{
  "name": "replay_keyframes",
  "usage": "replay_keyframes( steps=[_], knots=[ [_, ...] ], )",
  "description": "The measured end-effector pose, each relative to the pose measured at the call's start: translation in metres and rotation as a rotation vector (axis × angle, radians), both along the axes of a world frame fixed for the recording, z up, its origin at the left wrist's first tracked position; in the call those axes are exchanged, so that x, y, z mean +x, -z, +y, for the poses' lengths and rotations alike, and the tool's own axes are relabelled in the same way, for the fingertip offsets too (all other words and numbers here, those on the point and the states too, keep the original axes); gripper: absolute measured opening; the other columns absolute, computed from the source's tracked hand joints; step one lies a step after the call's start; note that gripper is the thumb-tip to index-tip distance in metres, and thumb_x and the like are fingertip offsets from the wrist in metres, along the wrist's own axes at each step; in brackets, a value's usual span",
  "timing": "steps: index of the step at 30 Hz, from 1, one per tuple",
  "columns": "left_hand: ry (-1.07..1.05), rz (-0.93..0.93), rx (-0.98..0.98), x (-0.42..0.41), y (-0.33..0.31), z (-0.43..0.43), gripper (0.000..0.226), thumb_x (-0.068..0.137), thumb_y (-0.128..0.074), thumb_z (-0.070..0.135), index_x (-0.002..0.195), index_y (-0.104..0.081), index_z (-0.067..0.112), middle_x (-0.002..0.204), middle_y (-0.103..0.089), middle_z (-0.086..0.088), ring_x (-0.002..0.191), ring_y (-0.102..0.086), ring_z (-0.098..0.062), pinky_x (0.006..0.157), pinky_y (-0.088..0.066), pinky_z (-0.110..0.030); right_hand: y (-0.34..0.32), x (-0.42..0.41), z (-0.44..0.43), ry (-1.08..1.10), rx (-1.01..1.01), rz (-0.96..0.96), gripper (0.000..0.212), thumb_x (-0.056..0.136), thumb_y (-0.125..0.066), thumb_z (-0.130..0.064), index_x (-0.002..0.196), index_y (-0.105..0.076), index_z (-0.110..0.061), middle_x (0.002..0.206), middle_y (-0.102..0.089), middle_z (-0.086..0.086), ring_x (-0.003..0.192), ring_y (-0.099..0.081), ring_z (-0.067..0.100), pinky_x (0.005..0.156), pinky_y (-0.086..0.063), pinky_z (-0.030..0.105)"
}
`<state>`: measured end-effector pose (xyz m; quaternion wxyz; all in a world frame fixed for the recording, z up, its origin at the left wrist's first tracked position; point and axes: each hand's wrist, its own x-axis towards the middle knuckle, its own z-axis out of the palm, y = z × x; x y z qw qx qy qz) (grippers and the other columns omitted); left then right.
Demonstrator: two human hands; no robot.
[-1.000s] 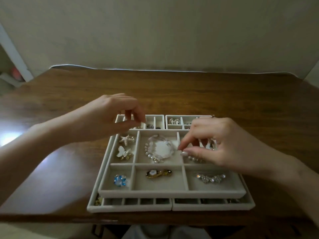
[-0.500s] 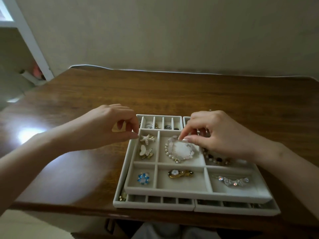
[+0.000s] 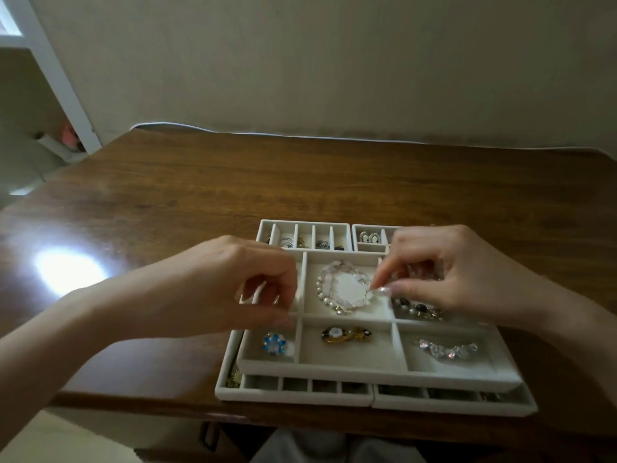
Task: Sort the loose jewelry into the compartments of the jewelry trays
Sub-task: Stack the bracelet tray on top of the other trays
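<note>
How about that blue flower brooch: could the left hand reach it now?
Probably yes. The blue flower brooch lies uncovered in the near-left compartment of the top tray, just nearer than the left hand, with nothing over it. The right hand, pinching the pearl bracelet, is clear of it.

One view only: head-worn wide-angle camera, facing forward and down. Close above jewelry trays [image 3: 377,375] at near edge of table [image 3: 200,195]; wall [image 3: 300,61] behind; left hand [image 3: 233,285], right hand [image 3: 460,272] in frame from lower corners.
</note>
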<state>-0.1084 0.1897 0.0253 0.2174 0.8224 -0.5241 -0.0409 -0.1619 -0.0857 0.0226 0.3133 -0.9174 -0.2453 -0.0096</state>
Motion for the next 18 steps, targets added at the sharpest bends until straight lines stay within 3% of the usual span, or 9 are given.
replay_keyframes(
  steps=[2, 8, 13, 18],
  knots=[
    [0.048, -0.004, 0.002, -0.004, 0.000, -0.007, 0.010, 0.081, -0.061, 0.044, 0.087, -0.060, 0.036, 0.081, -0.055, 0.018, 0.074, -0.056, -0.007, 0.059, -0.046, -0.016, 0.002, -0.010, 0.008, -0.087, -0.025, 0.036, 0.013, 0.080, -0.065, -0.040, 0.086, -0.072, -0.033, 0.081, -0.058, -0.012, 0.080, -0.057, 0.015, 0.064, -0.049, 0.024],
    [0.098, -0.040, 0.033, -0.010, 0.008, -0.024, 0.013, 0.082, -0.060, 0.040, 0.092, -0.068, 0.037, 0.084, -0.057, 0.016, 0.077, -0.054, -0.003, 0.062, -0.043, -0.011, 0.009, -0.027, 0.023, -0.130, -0.230, -0.093, 0.016, 0.081, -0.061, -0.031, 0.089, -0.074, -0.034, 0.076, -0.049, -0.015, 0.076, -0.050, 0.009, 0.062, -0.039, 0.019],
    [0.099, 0.017, 0.016, -0.013, 0.007, -0.025, 0.016, 0.084, -0.056, 0.041, 0.092, -0.069, 0.036, 0.086, -0.059, 0.014, 0.078, -0.056, -0.006, 0.062, -0.045, -0.014, 0.011, -0.032, 0.022, -0.090, -0.130, -0.090, 0.015, 0.081, -0.063, -0.028, 0.090, -0.075, -0.031, 0.075, -0.050, -0.014, 0.073, -0.053, 0.010, 0.059, -0.041, 0.020],
    [0.083, -0.002, 0.013, -0.010, 0.007, -0.024, 0.018, 0.084, -0.056, 0.041, 0.095, -0.069, 0.033, 0.088, -0.059, 0.015, 0.079, -0.056, -0.008, 0.061, -0.045, -0.014, 0.015, -0.031, 0.026, -0.041, -0.205, -0.161, 0.014, 0.081, -0.061, -0.032, 0.086, -0.074, -0.031, 0.073, -0.050, -0.016, 0.069, -0.050, 0.005, 0.063, -0.034, 0.015]
  ],
)
